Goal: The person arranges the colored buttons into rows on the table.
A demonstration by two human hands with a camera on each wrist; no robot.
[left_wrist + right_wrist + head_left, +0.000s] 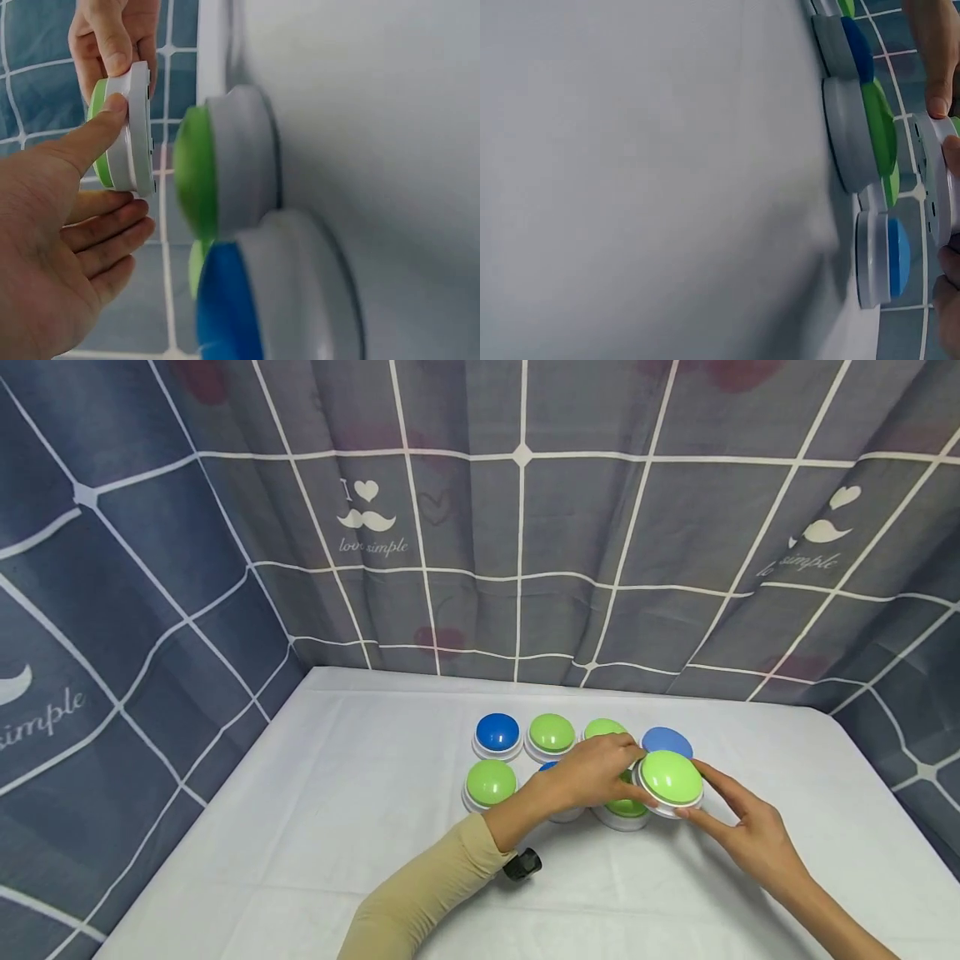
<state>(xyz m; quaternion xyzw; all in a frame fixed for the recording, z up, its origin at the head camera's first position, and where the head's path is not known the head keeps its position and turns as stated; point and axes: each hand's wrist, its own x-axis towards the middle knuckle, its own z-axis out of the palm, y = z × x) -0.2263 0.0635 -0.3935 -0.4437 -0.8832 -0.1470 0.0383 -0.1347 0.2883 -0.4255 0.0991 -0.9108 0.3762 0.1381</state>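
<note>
Both hands hold a green dome push button with a white base, raised above the table at the right end of the group. My left hand grips its left side; in the left wrist view the thumb lies on the rim and the fingers reach underneath. My right hand holds the opposite side between thumb and fingers. Just below stands another green push button, partly hidden by my left hand. Behind the raised one is a blue push button, seen whole in the right wrist view.
To the left stand a blue button, two green buttons and a blue one mostly behind my left arm. Another green button is at the back. Patterned grey curtains hang around the white table.
</note>
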